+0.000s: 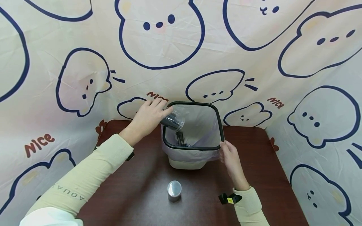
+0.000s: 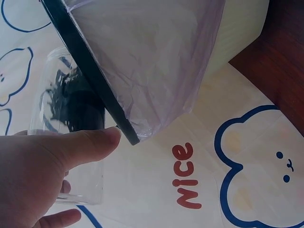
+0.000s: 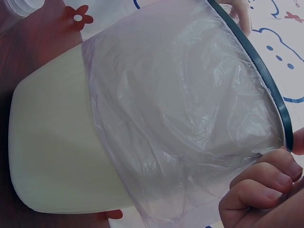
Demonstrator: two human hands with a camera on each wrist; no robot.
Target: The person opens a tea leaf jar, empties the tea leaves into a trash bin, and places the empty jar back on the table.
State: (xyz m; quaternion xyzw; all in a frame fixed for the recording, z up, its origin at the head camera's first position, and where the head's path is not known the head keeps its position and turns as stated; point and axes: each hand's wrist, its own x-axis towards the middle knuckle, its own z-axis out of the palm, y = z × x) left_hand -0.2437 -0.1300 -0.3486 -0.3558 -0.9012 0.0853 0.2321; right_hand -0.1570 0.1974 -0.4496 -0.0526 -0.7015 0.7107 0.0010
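Note:
My left hand (image 1: 151,116) grips a clear jar (image 1: 173,121), tipped with its mouth over a trash bin. Dark loose bits (image 1: 180,138) fall from the jar into the bin; more dark stuff still shows inside the jar (image 2: 76,99) in the left wrist view. The pale trash bin (image 3: 52,137) has a black rim (image 1: 195,148) and a thin lilac bag (image 3: 152,109) folded over its outside. With thumb and curled fingers my right hand (image 1: 230,155) pinches the rim at its near right corner.
A small silver-topped cylinder (image 1: 174,189) stands on the dark brown table (image 1: 135,194), nearer than the bin. Cloth printed with cartoon shapes (image 1: 158,47) hangs behind the table and at its sides.

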